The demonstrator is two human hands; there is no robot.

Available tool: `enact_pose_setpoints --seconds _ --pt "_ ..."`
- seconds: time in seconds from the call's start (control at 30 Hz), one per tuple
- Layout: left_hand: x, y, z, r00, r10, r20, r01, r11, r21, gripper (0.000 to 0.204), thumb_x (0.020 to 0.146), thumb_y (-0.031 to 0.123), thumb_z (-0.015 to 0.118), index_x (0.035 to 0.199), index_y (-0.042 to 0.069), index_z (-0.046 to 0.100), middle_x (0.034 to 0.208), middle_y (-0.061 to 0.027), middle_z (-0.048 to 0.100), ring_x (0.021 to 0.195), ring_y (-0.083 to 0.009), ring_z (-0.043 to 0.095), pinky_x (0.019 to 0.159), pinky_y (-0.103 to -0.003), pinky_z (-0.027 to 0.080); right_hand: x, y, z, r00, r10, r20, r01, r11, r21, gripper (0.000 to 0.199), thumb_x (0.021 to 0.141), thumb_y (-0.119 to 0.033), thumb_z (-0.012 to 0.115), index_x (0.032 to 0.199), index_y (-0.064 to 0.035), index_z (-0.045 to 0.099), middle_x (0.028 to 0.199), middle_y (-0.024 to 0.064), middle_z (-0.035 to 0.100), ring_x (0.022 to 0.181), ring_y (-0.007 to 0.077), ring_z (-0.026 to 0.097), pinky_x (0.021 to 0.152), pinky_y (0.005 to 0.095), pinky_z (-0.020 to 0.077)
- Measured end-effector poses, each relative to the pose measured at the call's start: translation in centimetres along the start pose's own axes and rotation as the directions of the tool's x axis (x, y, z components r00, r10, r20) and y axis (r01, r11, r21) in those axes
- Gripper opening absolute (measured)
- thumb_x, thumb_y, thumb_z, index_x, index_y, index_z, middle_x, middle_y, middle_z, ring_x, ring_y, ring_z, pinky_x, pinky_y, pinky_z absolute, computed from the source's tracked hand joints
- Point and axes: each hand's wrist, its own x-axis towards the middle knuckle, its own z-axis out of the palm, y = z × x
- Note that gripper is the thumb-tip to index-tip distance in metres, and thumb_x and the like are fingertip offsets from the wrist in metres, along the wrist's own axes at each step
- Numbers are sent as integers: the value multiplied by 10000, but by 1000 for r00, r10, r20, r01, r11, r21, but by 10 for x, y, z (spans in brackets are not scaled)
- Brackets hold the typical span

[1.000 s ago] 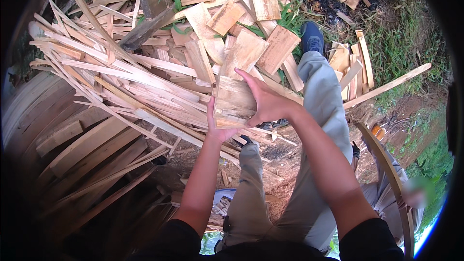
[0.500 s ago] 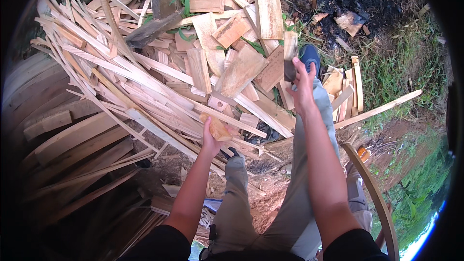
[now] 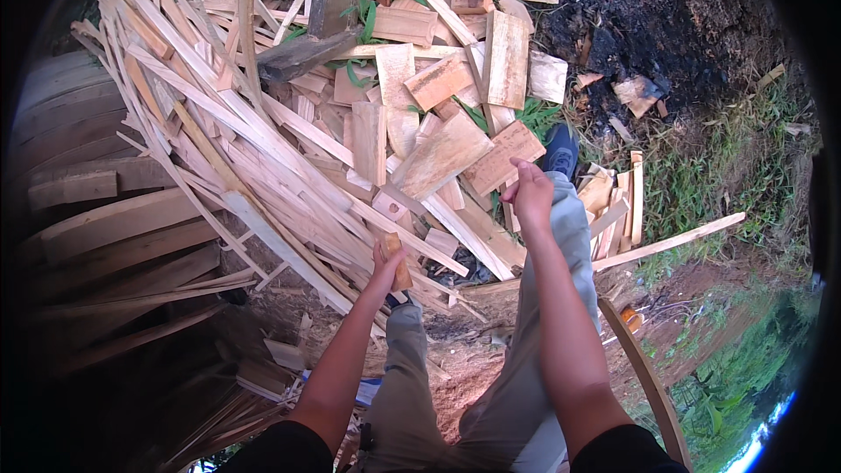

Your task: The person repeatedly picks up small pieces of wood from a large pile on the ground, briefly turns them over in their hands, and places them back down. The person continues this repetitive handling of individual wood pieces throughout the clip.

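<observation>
Left hand (image 3: 385, 264) clasps small wood block (image 3: 398, 261), low at 7 o'clock of scrap pile (image 3: 350, 149); right hand (image 3: 530, 194) curled, seemingly empty, at 4 o'clock. Sorting looks barely begun; pile still large

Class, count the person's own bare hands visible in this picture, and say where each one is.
2. The left hand holds a small wood block beside the scrap pile; the right hand is closed above the right knee, its contents unclear.

Two hands: left hand (image 3: 385, 263), right hand (image 3: 529, 195). One small wood block (image 3: 399, 261), one blue shoe (image 3: 561, 152), one long slat (image 3: 670, 241) lying apart. Offcuts and strips in the woodpile (image 3: 289, 136) too many to count.
</observation>
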Motion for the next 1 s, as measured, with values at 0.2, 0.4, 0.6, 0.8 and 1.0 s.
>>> enact_pose_setpoints --seconds 0.2,0.4,0.6,0.8,1.0 --pt "-1 -22 -5 997 74 -18 -76 993 -93 1107 821 487 775 1564 40 87 1464 -177 395 1315 -263 458 1055 -381 425 -10 21 4 872 -409 268 488 762 -426 914 784 69 589 1593 -141 221 1509 240 373 1355 342 455 1037 393 474" --pt "-10 -38 -27 988 141 -66 -147 984 -100 1104 792 412 826 1533 -24 134 1409 -179 440 1290 -243 470 1054 -349 423 -152 -128 27 910 -169 378 213 974 -78 1142 726 -4 696 1602 -158 -19 1525 292 250 1409 416 362 1124 509 385" --pt "24 -61 -36 976 140 -165 -152 986 -64 1136 770 411 841 1533 -50 138 1428 -206 396 1287 -258 469 1019 -350 452 -262 -229 36 567 -496 658 259 865 429 1066 740 -42 698 1560 -139 23 1460 276 305 1357 391 398 1077 491 408" --pt "42 -81 -24 969 217 -121 -229 969 -92 1154 778 402 838 1556 -5 90 1421 -184 416 1280 -255 469 1029 -347 439 -283 -257 68 366 -536 761 204 844 497 946 764 -92 704 1523 -128 140 1404 237 364 1306 346 436 1025 456 438" --pt "26 -62 6 976 218 24 -217 975 -55 1152 789 403 833 1558 -7 81 1422 -185 416 1286 -253 465 1043 -354 423 -251 -240 99 414 -426 805 212 905 370 831 789 -141 710 1486 -118 257 1349 197 423 1255 300 474 974 421 467"
